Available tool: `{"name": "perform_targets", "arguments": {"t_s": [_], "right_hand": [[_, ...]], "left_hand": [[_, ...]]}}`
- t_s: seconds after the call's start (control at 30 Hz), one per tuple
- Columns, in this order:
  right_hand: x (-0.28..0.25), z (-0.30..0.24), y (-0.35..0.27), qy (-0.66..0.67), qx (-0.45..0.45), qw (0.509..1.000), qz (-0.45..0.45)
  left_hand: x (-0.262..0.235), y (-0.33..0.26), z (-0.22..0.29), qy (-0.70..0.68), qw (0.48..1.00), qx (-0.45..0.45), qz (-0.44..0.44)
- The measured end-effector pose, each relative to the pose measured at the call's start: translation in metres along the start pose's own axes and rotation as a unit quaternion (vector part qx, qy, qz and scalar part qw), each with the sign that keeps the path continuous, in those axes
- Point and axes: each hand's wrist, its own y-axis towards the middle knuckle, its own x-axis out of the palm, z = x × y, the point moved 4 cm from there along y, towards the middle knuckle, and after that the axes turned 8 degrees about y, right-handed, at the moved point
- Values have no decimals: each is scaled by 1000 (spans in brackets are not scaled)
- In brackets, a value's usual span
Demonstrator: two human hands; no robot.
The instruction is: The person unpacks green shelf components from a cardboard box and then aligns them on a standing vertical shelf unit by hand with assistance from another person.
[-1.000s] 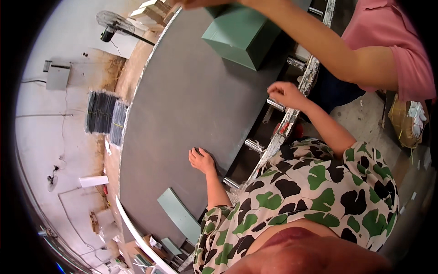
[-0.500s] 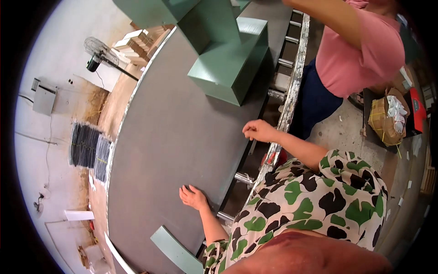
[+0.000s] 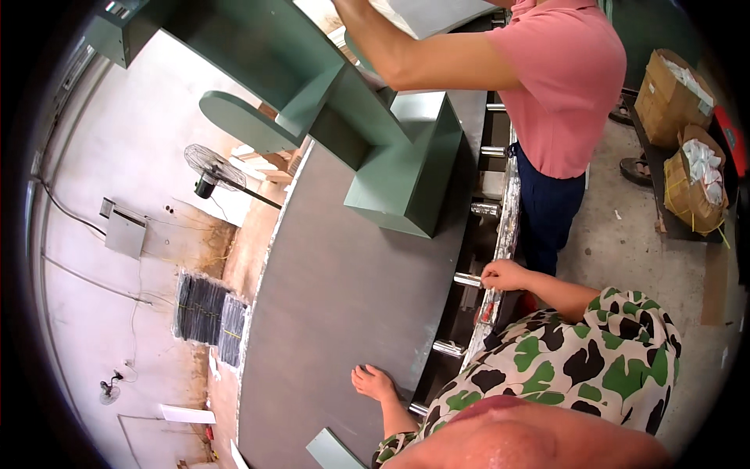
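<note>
Inside the board edge, the left hand rests.

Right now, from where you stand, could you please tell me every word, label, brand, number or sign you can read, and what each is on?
None can be read in this view.
Green shelf unit: no lettering shows on its visible faces.
Brown cartons: any print is too small or blurred to read.
Red box: too near the picture's dark rim to make out any print.
</note>
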Motion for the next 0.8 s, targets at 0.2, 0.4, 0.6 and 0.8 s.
{"name": "perform_targets", "arguments": {"t_s": [0.2,0.4,0.6,0.8], "right_hand": [[-12,35,-10,-11,14,999,33],[-9,64,-22,25,37,998,32],[6,86,-15,-210,-23,977,-31],[31,56,-17,-266,30,934,-237]], "left_hand": [[2,8,-4,-9,1000,-8,-14],[6,12,-9,-13,1000,-12,-20],[4,12,-11,-25,999,-5,-25],[-10,8,-18,17,1000,-13,-21]]}}
